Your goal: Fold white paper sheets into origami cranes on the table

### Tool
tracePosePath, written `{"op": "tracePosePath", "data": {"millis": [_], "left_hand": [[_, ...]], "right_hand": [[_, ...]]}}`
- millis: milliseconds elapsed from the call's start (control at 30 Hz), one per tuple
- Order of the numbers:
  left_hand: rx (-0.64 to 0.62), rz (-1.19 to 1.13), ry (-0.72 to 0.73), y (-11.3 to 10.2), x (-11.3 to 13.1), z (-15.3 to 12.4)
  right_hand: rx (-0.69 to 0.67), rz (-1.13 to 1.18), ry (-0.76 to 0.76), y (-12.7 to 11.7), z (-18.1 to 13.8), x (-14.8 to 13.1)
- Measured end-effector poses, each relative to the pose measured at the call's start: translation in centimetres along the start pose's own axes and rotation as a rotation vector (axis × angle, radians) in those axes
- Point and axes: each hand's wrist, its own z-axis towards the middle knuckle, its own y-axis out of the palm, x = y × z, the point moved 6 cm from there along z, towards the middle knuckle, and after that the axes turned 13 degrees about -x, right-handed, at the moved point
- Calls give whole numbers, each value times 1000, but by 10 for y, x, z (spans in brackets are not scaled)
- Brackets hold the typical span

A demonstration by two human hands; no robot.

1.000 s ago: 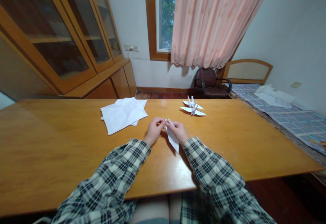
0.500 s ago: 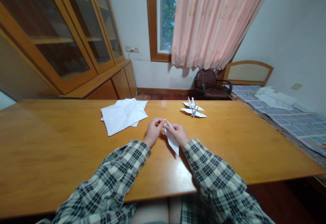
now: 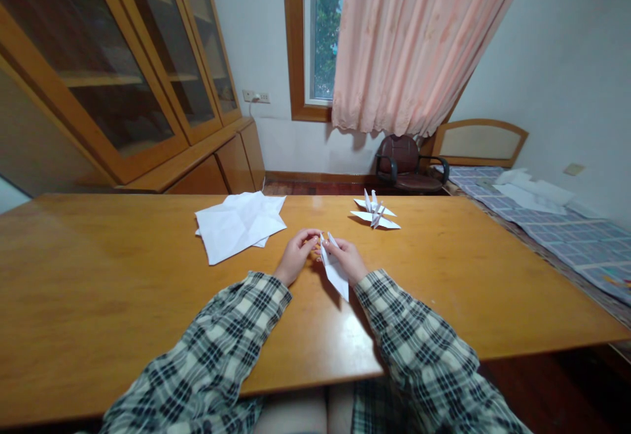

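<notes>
A narrow piece of folded white paper (image 3: 336, 275) is held over the wooden table, its two thin points upward and its wide end slanting toward me. My right hand (image 3: 349, 262) grips it along the right side, thumb on top. At the left point, my left hand (image 3: 296, 255) has curled fingers and thumb against the paper's edge; the exact contact is too small to make out. Beyond my right hand, two folded paper cranes (image 3: 375, 214) stand close together. Loose creased white sheets (image 3: 239, 223) lie stacked to the left of my left hand.
The wooden table (image 3: 123, 302) spans the view, its near edge at my lap. Behind it are a glass-door cabinet (image 3: 148, 79), a maroon armchair (image 3: 401, 161) and a pink curtain (image 3: 409, 39). A bed (image 3: 552, 223) with a checked cover is at the right.
The left thumb and fingers have drawn slightly left from the paper's tip, and its two points now show more separately. The right hand keeps its grip. The cranes and sheets stay put.
</notes>
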Motion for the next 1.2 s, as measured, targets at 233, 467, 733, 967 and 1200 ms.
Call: {"op": "tracePosePath", "data": {"millis": [233, 467, 733, 967, 1200], "left_hand": [[-24, -53, -32, 5, 4, -3], [-20, 18, 9, 2, 7, -2], [-26, 118, 17, 1, 8, -3], [-11, 358, 129, -1, 24, -6], [-14, 511, 183, 0, 32, -8]], "right_hand": [[-25, 32, 12, 1, 0, 1], [-55, 27, 10, 2, 0, 2], [-39, -15, 7, 3, -2, -1], [-20, -52, 13, 4, -4, -5], [-18, -75, -4, 3, -4, -7]]}}
